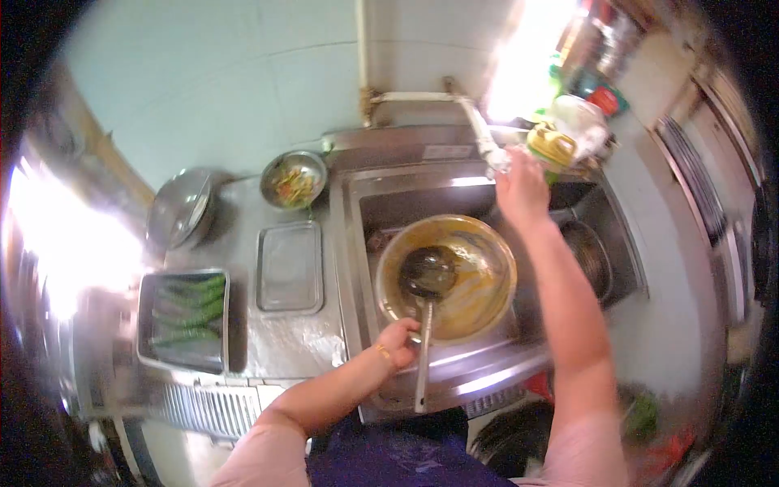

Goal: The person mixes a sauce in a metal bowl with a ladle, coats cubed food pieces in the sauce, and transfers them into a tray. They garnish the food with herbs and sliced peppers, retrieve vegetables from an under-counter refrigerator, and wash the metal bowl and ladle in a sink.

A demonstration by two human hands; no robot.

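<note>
A large metal bowl [487, 300], smeared inside with a yellowish-brown residue, sits in the sink. My left hand [398, 342] grips its near rim, beside the handle of a ladle [425, 357]. The ladle's round head lies in the bowl and its handle sticks out over the sink's front edge. Up at the back of the sink, my right hand [523, 191] is closed around the end of the tap [484, 142]; its fingertips are partly blurred.
Left of the sink [350, 243] stand a small bowl of chopped food [294, 182], a flat metal tray [290, 268], a tray of green vegetables [188, 312] and an empty metal bowl [180, 209]. A yellow-capped jug [552, 144] is close behind my right hand.
</note>
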